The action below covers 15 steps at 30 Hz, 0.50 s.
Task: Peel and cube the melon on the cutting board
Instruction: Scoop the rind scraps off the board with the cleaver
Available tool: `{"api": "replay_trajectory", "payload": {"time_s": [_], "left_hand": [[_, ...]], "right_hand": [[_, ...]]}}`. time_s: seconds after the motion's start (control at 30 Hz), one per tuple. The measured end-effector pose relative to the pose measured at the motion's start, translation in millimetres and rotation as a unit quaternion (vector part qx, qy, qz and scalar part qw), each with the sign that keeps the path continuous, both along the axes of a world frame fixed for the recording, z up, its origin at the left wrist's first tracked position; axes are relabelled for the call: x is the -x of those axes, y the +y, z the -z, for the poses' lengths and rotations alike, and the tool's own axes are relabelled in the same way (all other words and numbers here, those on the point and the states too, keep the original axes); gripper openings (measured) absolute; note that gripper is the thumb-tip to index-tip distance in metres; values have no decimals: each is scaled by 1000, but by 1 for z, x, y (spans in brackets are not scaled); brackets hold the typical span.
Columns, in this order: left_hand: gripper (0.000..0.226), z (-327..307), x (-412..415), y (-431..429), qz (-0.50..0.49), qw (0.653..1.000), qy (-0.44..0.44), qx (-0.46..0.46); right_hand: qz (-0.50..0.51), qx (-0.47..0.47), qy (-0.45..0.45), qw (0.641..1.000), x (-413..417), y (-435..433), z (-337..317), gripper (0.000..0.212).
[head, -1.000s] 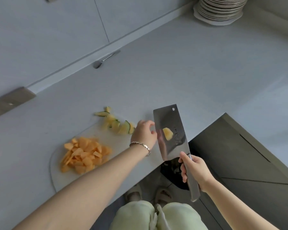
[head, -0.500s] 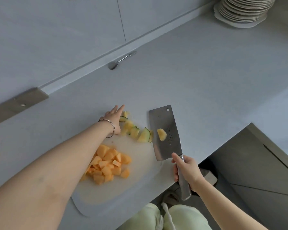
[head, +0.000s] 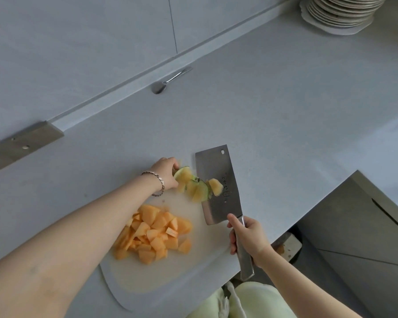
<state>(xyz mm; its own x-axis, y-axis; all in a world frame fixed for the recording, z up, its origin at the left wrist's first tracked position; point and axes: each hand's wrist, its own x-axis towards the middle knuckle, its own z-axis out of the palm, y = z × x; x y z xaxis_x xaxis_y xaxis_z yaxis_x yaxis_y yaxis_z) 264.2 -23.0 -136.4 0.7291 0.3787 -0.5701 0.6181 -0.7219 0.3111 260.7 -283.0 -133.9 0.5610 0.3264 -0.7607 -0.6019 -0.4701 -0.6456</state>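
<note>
A pile of orange melon cubes (head: 154, 232) lies on the white cutting board (head: 193, 267). At the board's far edge sits a heap of green-skinned peel pieces (head: 193, 185). My left hand (head: 164, 172) curls its fingers round the left end of that heap. My right hand (head: 246, 237) grips the handle of a steel cleaver (head: 221, 184), whose flat blade lies against the right side of the peels. One pale melon piece (head: 215, 186) sticks to the blade.
The grey counter ends in a front edge just right of the board. A metal spoon (head: 168, 81) lies by the back wall. A stack of plates (head: 338, 12) stands at the far right. A bin (head: 287, 246) shows below the counter edge.
My left hand has closed on the peel heap and pushed it toward the cleaver. The blade now touches the peels, which are bunched between hand and blade.
</note>
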Motion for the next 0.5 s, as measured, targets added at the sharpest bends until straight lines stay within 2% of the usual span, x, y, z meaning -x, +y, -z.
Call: {"api": "replay_trajectory", "payload": {"time_s": [0.13, 0.3, 0.5], "left_hand": [[48, -1, 7, -4, -64, 998, 1, -14], [50, -3, 14, -7, -31, 999, -29, -1], [37, -3, 20, -27, -39, 995, -82, 30]], "right_hand": [[-21, 4, -14, 1000, 4, 10, 2, 30], [-17, -5, -16, 1000, 9, 20, 3, 30], [-19, 0, -7, 1000, 9, 29, 2, 30]]}}
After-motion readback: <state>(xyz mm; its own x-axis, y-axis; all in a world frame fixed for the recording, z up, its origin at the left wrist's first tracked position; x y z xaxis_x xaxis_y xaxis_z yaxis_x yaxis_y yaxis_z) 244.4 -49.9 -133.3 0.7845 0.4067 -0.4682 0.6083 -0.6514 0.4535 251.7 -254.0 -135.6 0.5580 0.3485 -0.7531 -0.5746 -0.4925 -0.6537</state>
